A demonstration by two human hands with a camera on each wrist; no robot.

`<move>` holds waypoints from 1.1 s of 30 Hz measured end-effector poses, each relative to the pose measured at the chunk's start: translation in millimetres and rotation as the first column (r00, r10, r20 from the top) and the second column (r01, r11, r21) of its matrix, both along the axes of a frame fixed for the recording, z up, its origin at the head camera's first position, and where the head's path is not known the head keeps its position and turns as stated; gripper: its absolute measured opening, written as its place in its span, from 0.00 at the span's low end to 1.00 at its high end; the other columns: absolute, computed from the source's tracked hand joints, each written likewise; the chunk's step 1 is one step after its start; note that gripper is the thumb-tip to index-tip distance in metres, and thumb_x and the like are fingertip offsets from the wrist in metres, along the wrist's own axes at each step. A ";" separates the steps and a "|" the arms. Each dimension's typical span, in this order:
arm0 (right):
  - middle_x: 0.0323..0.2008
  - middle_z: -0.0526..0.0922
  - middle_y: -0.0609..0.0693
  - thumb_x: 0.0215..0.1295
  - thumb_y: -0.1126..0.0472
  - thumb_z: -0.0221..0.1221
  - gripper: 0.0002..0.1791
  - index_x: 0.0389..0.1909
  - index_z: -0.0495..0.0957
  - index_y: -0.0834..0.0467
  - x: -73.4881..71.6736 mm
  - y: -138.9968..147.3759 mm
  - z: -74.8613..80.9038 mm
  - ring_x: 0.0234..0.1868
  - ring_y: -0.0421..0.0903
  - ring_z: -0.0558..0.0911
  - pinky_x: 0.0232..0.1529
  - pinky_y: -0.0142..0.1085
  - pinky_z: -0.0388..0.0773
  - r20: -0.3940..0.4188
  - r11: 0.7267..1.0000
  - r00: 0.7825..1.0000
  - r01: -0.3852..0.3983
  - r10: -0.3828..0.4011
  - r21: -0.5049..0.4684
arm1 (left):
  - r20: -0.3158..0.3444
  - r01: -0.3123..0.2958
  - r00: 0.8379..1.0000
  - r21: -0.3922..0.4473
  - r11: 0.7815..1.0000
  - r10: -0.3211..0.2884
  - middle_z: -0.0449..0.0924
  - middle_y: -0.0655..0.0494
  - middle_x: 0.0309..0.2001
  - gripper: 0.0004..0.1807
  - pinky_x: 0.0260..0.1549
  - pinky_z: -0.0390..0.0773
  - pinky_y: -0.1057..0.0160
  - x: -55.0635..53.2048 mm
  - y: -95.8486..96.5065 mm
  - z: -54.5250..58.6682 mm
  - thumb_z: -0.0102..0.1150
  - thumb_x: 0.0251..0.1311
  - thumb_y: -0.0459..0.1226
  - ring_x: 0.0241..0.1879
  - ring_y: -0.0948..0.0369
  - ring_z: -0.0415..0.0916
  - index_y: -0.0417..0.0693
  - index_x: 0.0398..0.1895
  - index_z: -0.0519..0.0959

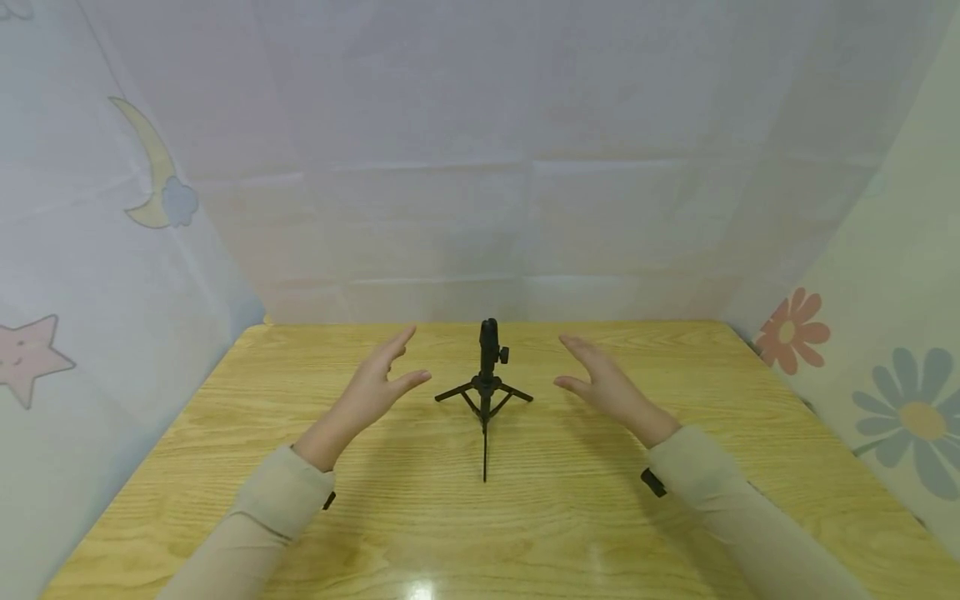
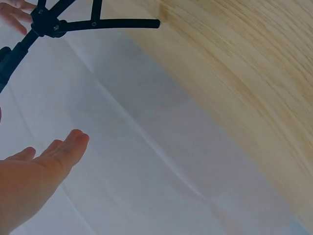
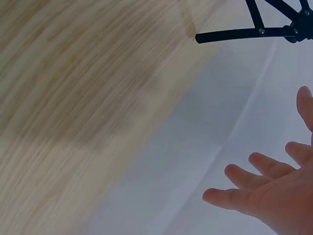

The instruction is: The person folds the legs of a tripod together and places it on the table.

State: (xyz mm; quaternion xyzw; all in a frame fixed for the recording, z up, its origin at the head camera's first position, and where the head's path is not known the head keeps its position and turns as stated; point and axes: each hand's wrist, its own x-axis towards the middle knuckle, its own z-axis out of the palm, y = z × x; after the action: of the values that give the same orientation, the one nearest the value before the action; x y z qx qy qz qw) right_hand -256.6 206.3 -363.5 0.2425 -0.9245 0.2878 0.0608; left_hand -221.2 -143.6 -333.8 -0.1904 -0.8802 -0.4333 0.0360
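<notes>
- The left hand is held with its fingers extended and its thumb spread well away from them; nothing is gripped.
- The right hand is held in much the same way, fingers stretched out and thumb set apart; nothing is gripped here either.
- Between the two hands, a black tripod is stood upright on its spread legs, and a gap is left on each side of it.
- One leg is pointed toward the person; the other two are splayed left and right.
- A dark knob is fitted on the right side of the column.
- Both forearms are covered by pale sleeves, and a small dark piece is seen beside the right cuff.
- The tripod is supported by a wood-grain table.
- The table is backed by a pale, creased cloth.
- The left side is decorated with a moon and a star, the right with a red flower and a blue-grey flower.
</notes>
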 end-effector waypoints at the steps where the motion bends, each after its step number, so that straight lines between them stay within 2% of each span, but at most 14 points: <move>1: 0.71 0.55 0.66 0.67 0.61 0.61 0.40 0.73 0.53 0.68 -0.1 -1.2 -0.3 0.71 0.66 0.55 0.67 0.61 0.53 0.013 1.000 1.000 0.001 -0.001 -0.016 | 0.005 0.005 1.000 0.014 1.000 -0.005 0.49 0.41 0.75 0.42 0.64 0.59 0.39 0.3 1.4 1.1 0.60 0.66 0.40 0.69 0.41 0.55 0.44 0.77 0.49; 5: 0.71 0.57 0.66 0.67 0.62 0.61 0.39 0.73 0.54 0.67 -0.3 -6.3 -1.5 0.70 0.65 0.57 0.67 0.59 0.55 0.034 0.998 0.999 -0.010 0.012 -0.069 | 0.022 0.026 0.999 0.059 0.998 -0.028 0.50 0.43 0.75 0.41 0.64 0.60 0.41 1.2 7.6 5.0 0.59 0.67 0.38 0.69 0.43 0.57 0.46 0.77 0.50; 12: 0.70 0.60 0.66 0.66 0.64 0.62 0.37 0.72 0.57 0.67 0.2 -14.2 -8.6 0.68 0.67 0.60 0.65 0.60 0.57 0.060 0.988 0.997 -0.044 0.053 -0.147 | 0.038 0.051 0.998 0.091 0.995 -0.055 0.52 0.44 0.74 0.39 0.64 0.61 0.42 3.4 17.2 7.0 0.60 0.66 0.38 0.68 0.43 0.60 0.46 0.77 0.53; 20: 0.69 0.63 0.63 0.67 0.62 0.61 0.35 0.72 0.60 0.61 2.6 -23.8 -10.6 0.65 0.68 0.66 0.60 0.60 0.66 0.148 0.971 0.987 -0.033 0.069 -0.238 | 0.085 0.035 0.995 0.150 0.988 -0.049 0.54 0.48 0.74 0.36 0.63 0.64 0.45 2.9 27.8 8.5 0.59 0.67 0.37 0.67 0.46 0.62 0.49 0.76 0.56; 24: 0.67 0.66 0.64 0.67 0.62 0.61 0.33 0.71 0.62 0.62 1.5 -27.1 -13.5 0.64 0.67 0.68 0.56 0.58 0.71 0.166 0.963 0.982 -0.045 0.092 -0.266 | 0.098 0.033 0.994 0.184 0.982 -0.051 0.55 0.48 0.74 0.36 0.61 0.66 0.45 1.2 33.8 7.5 0.60 0.66 0.36 0.67 0.46 0.63 0.49 0.75 0.58; 33: 0.65 0.68 0.66 0.68 0.64 0.59 0.28 0.67 0.66 0.68 -2.1 -36.3 -20.1 0.60 0.66 0.72 0.56 0.51 0.75 0.235 0.930 0.958 -0.072 0.166 -0.361 | 0.073 0.041 0.995 0.263 0.964 -0.062 0.58 0.49 0.73 0.34 0.60 0.69 0.46 -3.1 50.1 4.9 0.60 0.65 0.33 0.65 0.45 0.65 0.47 0.73 0.61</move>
State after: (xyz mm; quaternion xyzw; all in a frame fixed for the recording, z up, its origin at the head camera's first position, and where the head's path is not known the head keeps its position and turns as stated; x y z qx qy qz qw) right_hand -258.7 169.9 -383.6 0.2439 -0.8422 0.4794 -0.0374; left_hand -224.3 -93.5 -328.9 -0.1890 -0.8108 -0.5538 0.0141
